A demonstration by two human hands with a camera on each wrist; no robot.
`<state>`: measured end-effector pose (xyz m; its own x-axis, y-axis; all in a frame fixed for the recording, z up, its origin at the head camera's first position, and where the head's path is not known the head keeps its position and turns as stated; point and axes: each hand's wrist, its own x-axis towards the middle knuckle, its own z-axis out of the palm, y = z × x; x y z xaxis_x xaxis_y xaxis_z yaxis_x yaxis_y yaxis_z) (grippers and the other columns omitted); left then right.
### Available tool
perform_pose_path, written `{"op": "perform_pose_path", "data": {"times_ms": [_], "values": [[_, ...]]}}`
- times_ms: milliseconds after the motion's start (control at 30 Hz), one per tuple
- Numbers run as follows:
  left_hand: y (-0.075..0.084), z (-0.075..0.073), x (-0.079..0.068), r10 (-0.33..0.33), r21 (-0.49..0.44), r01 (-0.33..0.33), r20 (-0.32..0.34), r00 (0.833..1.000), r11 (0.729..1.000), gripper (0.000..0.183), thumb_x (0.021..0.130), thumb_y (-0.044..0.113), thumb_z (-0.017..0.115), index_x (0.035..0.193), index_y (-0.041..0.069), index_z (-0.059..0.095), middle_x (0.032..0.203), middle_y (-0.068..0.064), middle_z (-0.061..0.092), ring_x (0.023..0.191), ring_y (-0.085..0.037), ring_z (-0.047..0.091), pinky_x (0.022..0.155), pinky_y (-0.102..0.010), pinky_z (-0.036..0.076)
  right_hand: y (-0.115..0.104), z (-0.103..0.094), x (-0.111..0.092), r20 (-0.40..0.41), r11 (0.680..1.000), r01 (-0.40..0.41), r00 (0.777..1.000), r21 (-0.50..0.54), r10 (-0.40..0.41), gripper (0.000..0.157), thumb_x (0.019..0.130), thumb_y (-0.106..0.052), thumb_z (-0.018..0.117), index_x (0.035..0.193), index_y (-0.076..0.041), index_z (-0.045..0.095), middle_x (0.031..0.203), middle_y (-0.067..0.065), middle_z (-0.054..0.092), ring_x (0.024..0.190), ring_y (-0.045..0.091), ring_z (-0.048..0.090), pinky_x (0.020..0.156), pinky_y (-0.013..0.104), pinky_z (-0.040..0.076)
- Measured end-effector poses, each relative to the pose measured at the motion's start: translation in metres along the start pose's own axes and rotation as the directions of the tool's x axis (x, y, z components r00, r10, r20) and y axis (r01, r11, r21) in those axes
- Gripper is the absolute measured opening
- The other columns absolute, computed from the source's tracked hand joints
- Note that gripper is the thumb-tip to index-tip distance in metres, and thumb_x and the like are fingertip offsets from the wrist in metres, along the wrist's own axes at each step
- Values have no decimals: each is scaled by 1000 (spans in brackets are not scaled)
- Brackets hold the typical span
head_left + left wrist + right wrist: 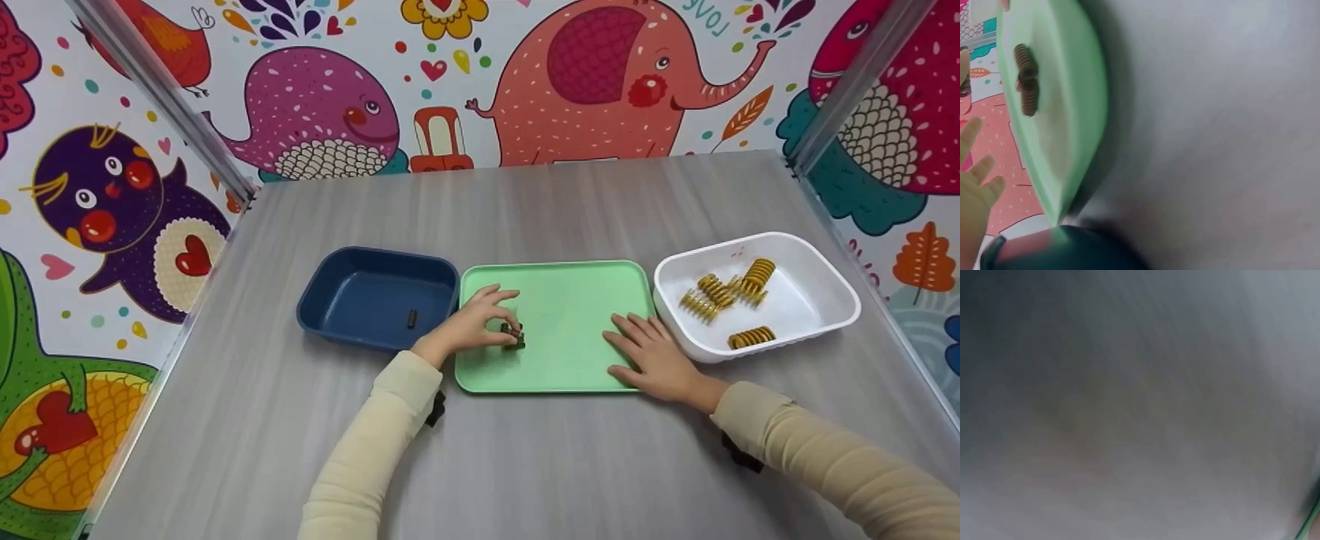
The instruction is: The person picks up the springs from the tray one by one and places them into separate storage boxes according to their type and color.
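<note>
Tray [570, 300] between blue bin [367, 289], white bin [814, 300]

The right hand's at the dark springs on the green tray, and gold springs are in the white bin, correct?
Wrong hand: the head view shows the left hand at the dark springs on the green tray; gold springs are in the white bin.

Left basin [367, 300], dark blue; tray [574, 319], plain light green; tray springs [1024, 57], dark brown; right basin [810, 300], white; basin springs [759, 273], golden yellow; table [525, 465], streaked grey; far wall [457, 82], multicoloured cartoon animals on white.
</note>
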<state>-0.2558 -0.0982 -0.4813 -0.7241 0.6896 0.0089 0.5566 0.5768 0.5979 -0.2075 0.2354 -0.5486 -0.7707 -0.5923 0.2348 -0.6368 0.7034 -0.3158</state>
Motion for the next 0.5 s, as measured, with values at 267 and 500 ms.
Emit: {"op": "perform_pose_path", "data": {"times_ms": [267, 500], "values": [[1, -19, -4, -19, 44, 22, -79, 997, 999, 14, 83, 26, 68, 90, 14, 69, 143, -9, 38, 136, -39, 17, 106, -55, 20, 0, 0, 1, -4, 1000, 8, 1000, -13, -8, 56, 85, -36, 60, 131, -6, 50, 140, 20, 38, 129, 42, 31, 103, 57, 13], [0, -40, -13, -58, 29, 64, -172, 983, 998, 13, 83, 24, 68, 91, 14, 69, 142, -10, 39, 137, -35, 17, 107, -54, 20, -1, -1, 0, -6, 1000, 7, 1000, -10, -7, 56, 84, -35, 60, 130, -5, 50, 140, 21, 39, 128, 42, 32, 103, 57, 14]]}}
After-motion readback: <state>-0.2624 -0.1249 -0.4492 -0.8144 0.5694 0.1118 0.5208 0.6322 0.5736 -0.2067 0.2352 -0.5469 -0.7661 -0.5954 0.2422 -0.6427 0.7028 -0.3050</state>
